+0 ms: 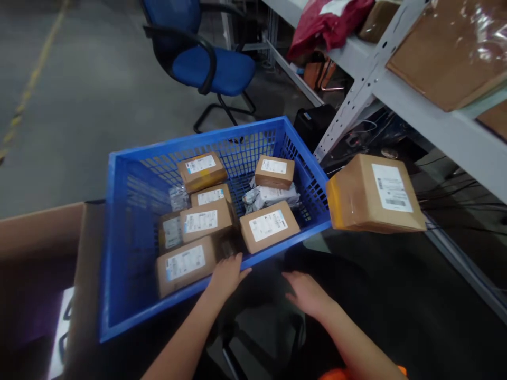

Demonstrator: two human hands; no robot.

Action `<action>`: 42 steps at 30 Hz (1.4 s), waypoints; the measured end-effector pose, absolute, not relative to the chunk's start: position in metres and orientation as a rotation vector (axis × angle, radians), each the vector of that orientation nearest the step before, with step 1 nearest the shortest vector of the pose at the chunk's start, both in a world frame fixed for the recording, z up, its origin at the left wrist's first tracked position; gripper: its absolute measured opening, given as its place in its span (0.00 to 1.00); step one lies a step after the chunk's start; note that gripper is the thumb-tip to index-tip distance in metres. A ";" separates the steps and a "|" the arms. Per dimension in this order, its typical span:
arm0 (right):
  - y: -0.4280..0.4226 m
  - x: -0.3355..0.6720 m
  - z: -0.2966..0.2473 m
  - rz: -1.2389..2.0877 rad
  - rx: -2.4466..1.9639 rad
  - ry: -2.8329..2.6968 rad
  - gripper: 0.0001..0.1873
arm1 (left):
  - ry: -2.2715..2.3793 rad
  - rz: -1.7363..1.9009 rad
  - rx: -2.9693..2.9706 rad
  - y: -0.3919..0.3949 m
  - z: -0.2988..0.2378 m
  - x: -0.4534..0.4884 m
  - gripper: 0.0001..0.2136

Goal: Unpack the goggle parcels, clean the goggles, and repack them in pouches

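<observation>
A blue plastic crate (119, 211) stands in front of me, holding several labelled cardboard boxes. My left hand (225, 275) is at its near rim, fingers hooked over the edge and thumb outside. Just inside, close to those fingers, lie a taped box (208, 258) and another box (270, 227). A grey-white plastic parcel (273, 195) sits partly under a smaller box (274, 172). My right hand (307, 294) is outside the crate below the near rim, fingers apart and holding nothing. A larger labelled carton (356, 195) is beside the crate's right corner; its support is hidden.
A blue office chair (216, 66) stands behind the crate. At the right is a white metal shelf rack (352, 113) bearing a red bag (328, 26) and a large carton (447, 58). An open cardboard box (89, 274) adjoins the crate at left. Cables run under the rack.
</observation>
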State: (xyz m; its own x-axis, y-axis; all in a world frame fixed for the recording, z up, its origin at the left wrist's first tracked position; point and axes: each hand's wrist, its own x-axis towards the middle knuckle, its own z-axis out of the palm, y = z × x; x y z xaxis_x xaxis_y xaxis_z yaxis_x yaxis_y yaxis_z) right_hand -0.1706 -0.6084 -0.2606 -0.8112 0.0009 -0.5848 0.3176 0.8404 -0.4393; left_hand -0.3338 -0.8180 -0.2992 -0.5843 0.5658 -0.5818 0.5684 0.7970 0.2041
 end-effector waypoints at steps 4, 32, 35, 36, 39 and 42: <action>-0.597 -0.162 -0.259 -0.684 0.214 2.387 0.33 | 2.253 0.005 0.831 -0.814 -0.313 -0.352 0.16; -0.581 -0.115 -0.248 -0.650 0.096 2.339 0.35 | 2.475 -0.036 0.713 -0.804 -0.271 -0.328 0.15; -0.581 -0.117 -0.251 -0.630 0.090 2.324 0.35 | 2.475 0.006 0.718 -0.806 -0.272 -0.327 0.16; -0.582 -0.118 -0.251 -0.625 0.091 2.320 0.35 | 2.471 0.019 0.719 -0.806 -0.273 -0.328 0.16; -0.586 -0.123 -0.251 -0.627 0.102 2.313 0.35 | 2.451 0.058 0.722 -0.806 -0.276 -0.332 0.16; -0.590 -0.129 -0.252 -0.671 0.120 2.314 0.35 | 2.402 0.089 0.694 -0.805 -0.285 -0.339 0.16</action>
